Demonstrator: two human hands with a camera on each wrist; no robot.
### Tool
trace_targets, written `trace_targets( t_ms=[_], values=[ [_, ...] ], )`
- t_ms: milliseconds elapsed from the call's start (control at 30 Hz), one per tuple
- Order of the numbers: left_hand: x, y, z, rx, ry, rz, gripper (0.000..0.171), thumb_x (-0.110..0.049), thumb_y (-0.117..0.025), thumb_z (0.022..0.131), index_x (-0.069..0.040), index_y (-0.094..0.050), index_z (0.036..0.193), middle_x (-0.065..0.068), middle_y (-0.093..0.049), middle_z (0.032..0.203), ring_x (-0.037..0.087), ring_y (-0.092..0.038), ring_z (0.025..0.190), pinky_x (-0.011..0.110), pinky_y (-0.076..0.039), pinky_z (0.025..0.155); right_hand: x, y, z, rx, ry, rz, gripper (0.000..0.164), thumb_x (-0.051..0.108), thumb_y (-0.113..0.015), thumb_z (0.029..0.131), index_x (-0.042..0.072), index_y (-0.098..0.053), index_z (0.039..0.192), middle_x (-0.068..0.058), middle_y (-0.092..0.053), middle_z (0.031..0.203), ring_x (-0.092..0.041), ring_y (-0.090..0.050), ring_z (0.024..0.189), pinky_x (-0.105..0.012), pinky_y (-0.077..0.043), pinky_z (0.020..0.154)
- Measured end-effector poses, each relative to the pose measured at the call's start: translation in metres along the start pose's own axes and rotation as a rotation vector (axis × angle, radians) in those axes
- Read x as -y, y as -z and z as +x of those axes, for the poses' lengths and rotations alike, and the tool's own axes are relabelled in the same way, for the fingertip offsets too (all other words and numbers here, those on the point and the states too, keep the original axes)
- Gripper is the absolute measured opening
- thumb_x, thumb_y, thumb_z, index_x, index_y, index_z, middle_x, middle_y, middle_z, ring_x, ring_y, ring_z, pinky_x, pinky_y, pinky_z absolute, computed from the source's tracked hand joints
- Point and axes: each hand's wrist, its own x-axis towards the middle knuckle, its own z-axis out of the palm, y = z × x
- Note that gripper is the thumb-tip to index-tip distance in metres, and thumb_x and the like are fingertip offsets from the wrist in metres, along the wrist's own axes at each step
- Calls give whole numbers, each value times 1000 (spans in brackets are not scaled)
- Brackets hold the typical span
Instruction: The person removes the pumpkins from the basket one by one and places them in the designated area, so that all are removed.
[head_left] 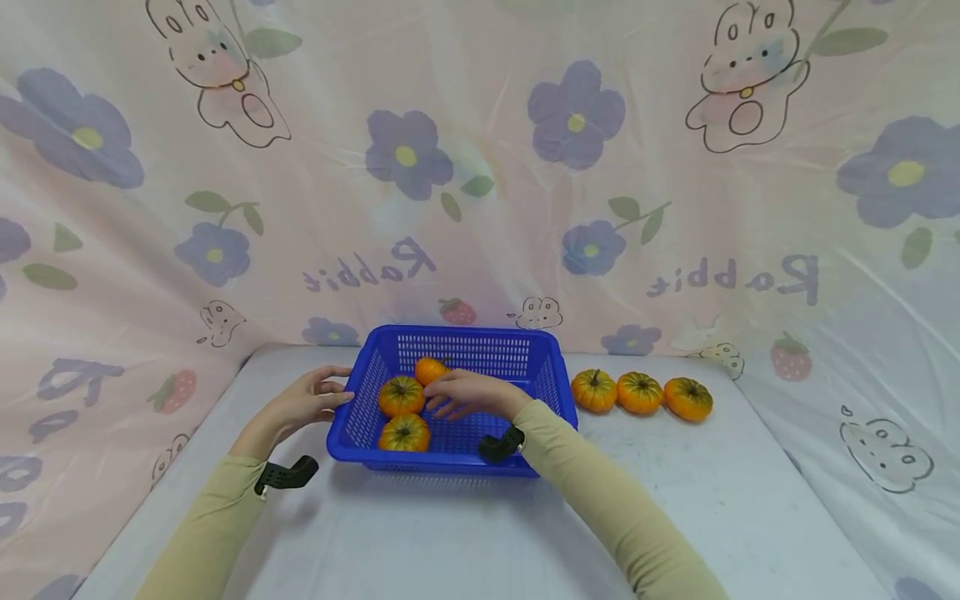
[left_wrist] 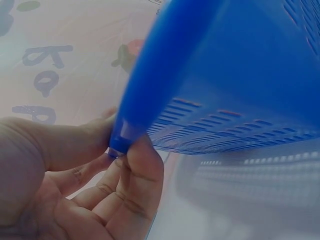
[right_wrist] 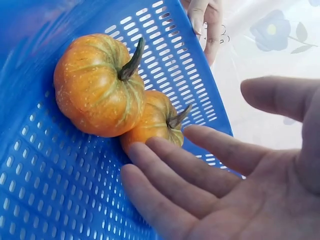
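Observation:
A blue plastic basket with slotted walls stands on the table. My left hand grips its left rim, and the left wrist view shows the thumb and fingers pinching the rim. Three small orange pumpkins lie inside: a front one, a middle one and a back one, partly hidden by my right hand. That hand hovers inside the basket with its fingers extended and holds nothing. In the right wrist view its fingertips are close to a pumpkin; whether they touch it I cannot tell.
To the right of the basket, three more pumpkins stand in a row on the white table: a left one, a middle one and a right one. A patterned cloth curtain hangs behind and at the sides.

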Motion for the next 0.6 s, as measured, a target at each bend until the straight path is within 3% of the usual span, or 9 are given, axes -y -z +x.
trace_targets(
  t_ms=[333,600],
  values=[
    [-2,0,-1,7,-4,6,59,-16,-59,96,6,-28,142,21,-58,110,24,-63,89,38,-54,82,-3,-2,11,-2,-26,-42,44,28,-52,99,-4,-54,129,-25,-56,123,-39,-57,111,-52,-46,93],
    [-2,1,-1,7,-7,-9,59,-15,-59,96,6,-28,142,20,-59,108,24,-63,88,37,-55,80,1,-7,14,61,-45,-72,42,28,-52,99,-3,-56,127,-24,-54,127,-41,-55,112,-53,-44,94]
  ],
)
